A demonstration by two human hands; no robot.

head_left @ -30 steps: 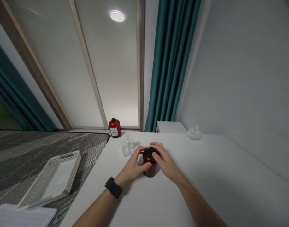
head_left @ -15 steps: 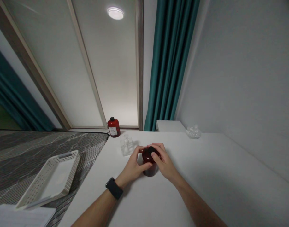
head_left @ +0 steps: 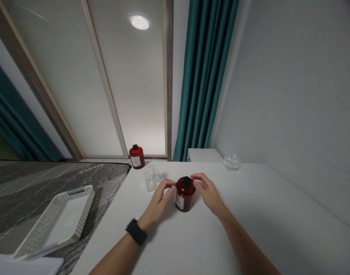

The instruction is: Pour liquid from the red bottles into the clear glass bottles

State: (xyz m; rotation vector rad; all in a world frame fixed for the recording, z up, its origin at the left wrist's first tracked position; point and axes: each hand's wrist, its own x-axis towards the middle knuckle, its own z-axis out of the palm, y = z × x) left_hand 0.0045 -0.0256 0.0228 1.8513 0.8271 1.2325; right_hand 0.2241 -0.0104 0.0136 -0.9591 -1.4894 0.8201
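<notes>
A dark red bottle (head_left: pixel 184 198) with a black cap and a white label stands upright on the white table. My left hand (head_left: pixel 160 198) is at its left side, thumb and fingers apart, the index fingertip close to the bottle's shoulder. On the other side my right hand (head_left: pixel 208 193) has its fingers loosely bent around the shoulder. Whether its fingertips still touch the glass I cannot tell. Left of the bottle, beyond my left hand, is a clear square glass bottle (head_left: pixel 152 180).
A second red bottle (head_left: pixel 136 157) with a black cap stands at the table's far left corner. Crumpled clear plastic (head_left: pixel 231 162) lies at the far edge. A white cabinet (head_left: pixel 205 154) is behind the table (head_left: pixel 192 244). Below left is a white perforated basket (head_left: pixel 85 217) beside white paper (head_left: pixel 28 265).
Both hands have loosened and drawn apart from the bottle. My right fingers have come off the cap, and the bottle's label now shows at its left front.
</notes>
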